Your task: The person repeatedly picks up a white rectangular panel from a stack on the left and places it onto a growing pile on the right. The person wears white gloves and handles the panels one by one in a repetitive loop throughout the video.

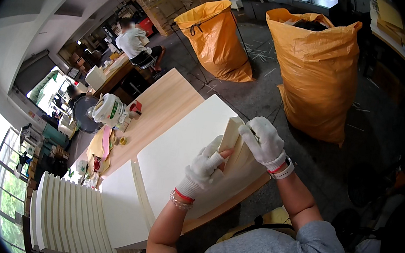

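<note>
My left hand [201,168], in a white knit glove with bare fingertips showing, grips a narrow cream board piece [230,133] from its lower left side. At the piece's upper right edge, my gloved right hand [263,142] has its fingers curled closed on it. The piece is tilted up and looks folded or layered; its far side is hidden. Beneath both hands lies a large white board [175,146] on the wood-topped table [166,93]. A cream strip [141,194] crosses the white surface left of my left hand.
Several white boards [72,214] are stacked in a stepped row at the lower left. A white bucket [109,110], tape rolls and papers occupy the table's left side. Two orange sacks [216,44] [311,74] stand on the floor beyond. A person [132,42] sits at another table.
</note>
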Demonstrator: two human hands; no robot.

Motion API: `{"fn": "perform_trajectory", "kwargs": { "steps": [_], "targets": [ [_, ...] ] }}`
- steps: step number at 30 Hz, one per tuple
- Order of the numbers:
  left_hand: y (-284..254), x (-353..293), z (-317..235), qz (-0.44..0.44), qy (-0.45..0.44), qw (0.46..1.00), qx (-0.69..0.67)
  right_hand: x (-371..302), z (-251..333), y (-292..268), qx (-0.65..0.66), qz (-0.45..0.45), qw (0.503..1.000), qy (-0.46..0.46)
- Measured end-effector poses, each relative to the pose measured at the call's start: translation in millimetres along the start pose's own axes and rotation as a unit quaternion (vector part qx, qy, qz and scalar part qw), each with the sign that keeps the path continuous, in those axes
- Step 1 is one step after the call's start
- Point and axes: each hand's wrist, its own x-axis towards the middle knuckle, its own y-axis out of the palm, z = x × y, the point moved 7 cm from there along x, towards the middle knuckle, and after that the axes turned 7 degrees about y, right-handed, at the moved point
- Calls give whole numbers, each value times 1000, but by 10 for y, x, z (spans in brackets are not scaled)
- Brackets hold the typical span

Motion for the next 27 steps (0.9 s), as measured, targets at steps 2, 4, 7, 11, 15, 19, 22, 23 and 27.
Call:
{"fn": "perform_trajectory", "kwargs": {
  "steps": [2,4,7,11,15,19,22,23,27],
  "targets": [
    [3,16,-11,-1,-7,1000,1,-2,-10,4,2,-4,1000,4],
    [-3,-2,-44,-28,-41,999,1,4,-17,11,6,-6,1000,6],
    [29,-37,51,-40,-56,998,-9,-4,-20,18,9,-5,1000,7],
    [2,-24,12,-34,-67,997,-3,-9,-21,3,15,-3,1000,6],
    [-38,-6,-52,-45,-24,998,40,-7,-24,-3,20,3,1000,9],
    [-4,-25,12,-11,-26,1000,-9,-8,-22,-20,16,8,1000,5],
    [-4,7,4,9,-44,998,-36,-2,-39,-8,20,8,1000,19],
    [-4,19,-13,6,-47,998,-34,-6,-45,-9,20,4,1000,23],
    [-20,18,-68,-40,-13,998,37,-18,-72,2,25,-4,999,27]
  ]
}}
